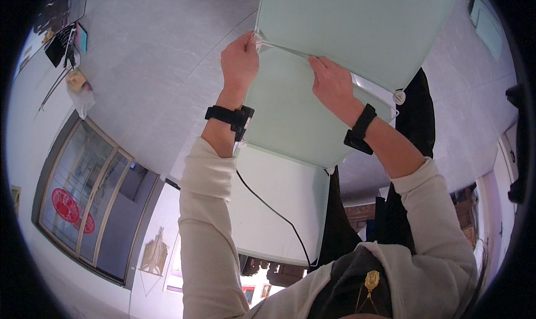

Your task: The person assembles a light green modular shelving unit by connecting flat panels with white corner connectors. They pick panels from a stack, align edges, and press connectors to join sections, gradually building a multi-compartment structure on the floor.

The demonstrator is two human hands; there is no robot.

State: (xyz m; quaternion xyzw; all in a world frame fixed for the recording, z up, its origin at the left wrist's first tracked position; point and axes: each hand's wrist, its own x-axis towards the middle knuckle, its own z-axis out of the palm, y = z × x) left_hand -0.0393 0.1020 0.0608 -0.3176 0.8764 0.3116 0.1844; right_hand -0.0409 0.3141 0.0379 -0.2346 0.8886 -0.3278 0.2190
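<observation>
Pale green flat panels meet in front of me: a large upper panel point(357, 23) and a middle panel point(301, 101). My left hand point(240, 62) is closed at their left corner, thumb and fingers pinching a white corner connector point(257, 39). A white-framed panel edge runs from there to the right, and my right hand point(335, 87) is closed on it with its fingertips. Another white connector point(398, 97) sits at the right corner. Nearer me is a whitish panel point(262, 224) with a dark cable point(271, 205) across it. Both wrists wear black straps.
Grey tiled floor point(151, 45) spreads behind the panels. Loose pale green panels point(486, 28) lie at the far right. On the left are a sliding glass window point(84, 190) with round red decorations and a hanging plastic bag point(82, 93).
</observation>
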